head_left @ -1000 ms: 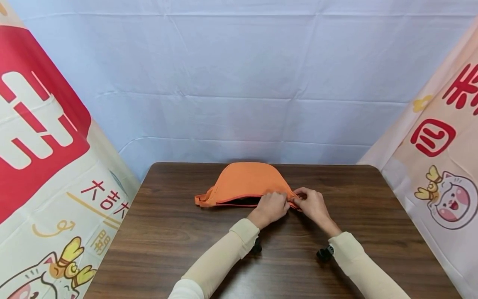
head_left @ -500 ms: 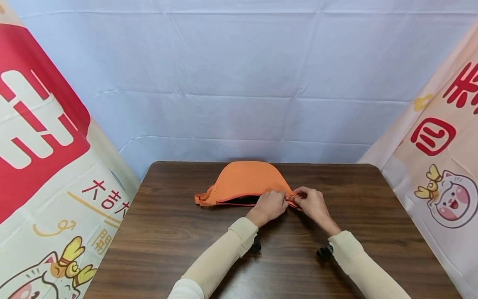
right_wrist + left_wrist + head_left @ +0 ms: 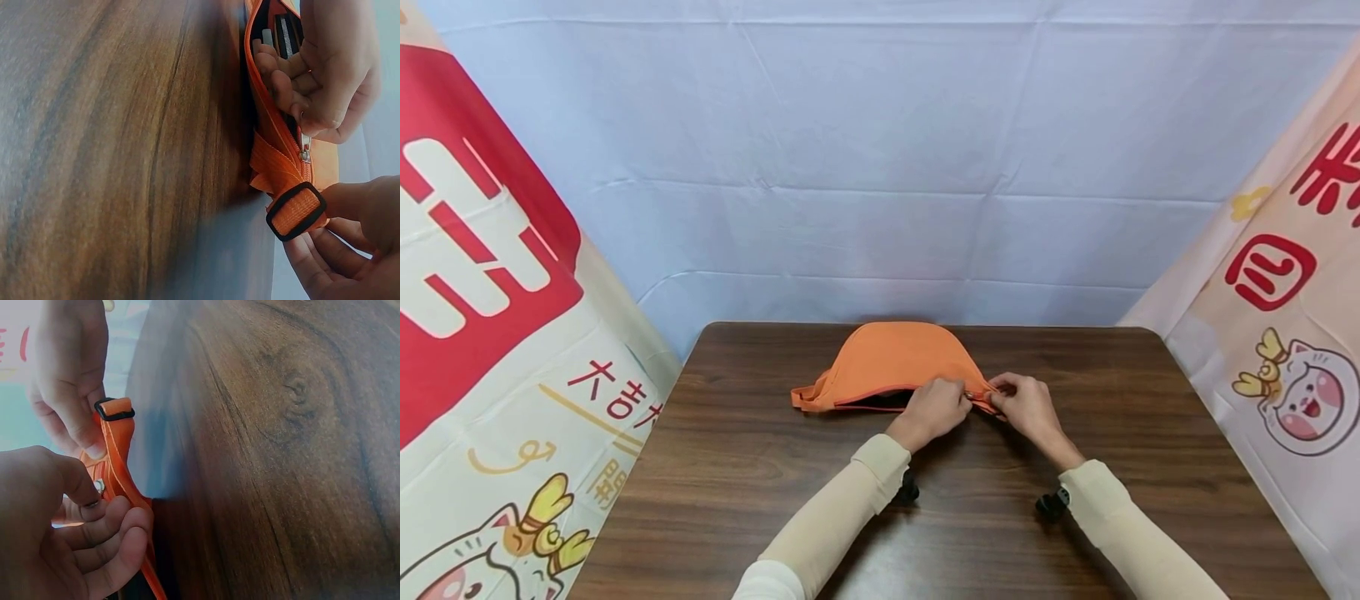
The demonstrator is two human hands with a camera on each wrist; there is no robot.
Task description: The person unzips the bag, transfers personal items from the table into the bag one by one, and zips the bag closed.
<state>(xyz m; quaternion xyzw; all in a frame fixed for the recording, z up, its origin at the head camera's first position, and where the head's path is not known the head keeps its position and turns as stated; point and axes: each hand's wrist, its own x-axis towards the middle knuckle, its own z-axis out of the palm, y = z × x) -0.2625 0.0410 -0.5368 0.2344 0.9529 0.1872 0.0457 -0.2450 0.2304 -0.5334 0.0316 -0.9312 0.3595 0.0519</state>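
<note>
An orange waist bag (image 3: 906, 358) lies near the table's far edge, its zipped mouth facing me and gaping on the left. My left hand (image 3: 931, 408) pinches the metal zipper pull (image 3: 305, 142) partway along that mouth. At the bag's right end my right hand (image 3: 1028, 408) grips the fabric, beside a black strap slider (image 3: 296, 211) on an orange webbing strap. Behind the slider the zipper teeth are joined; ahead of it the mouth stays parted. Inside, the right wrist view shows a dark item with a scale-like strip (image 3: 286, 36) and pale stick-like ends (image 3: 267, 37).
The dark wood-grain table (image 3: 737, 500) extends around the bag. A pale blue cloth (image 3: 880, 167) hangs just behind it. Printed banners stand at the left (image 3: 482, 250) and right (image 3: 1285, 333). A strap loop (image 3: 805, 398) sticks out at the bag's left end.
My left hand has slid a little to the left along the zipper, and the mouth's gap shows shorter. My right hand has stayed at the bag's right end.
</note>
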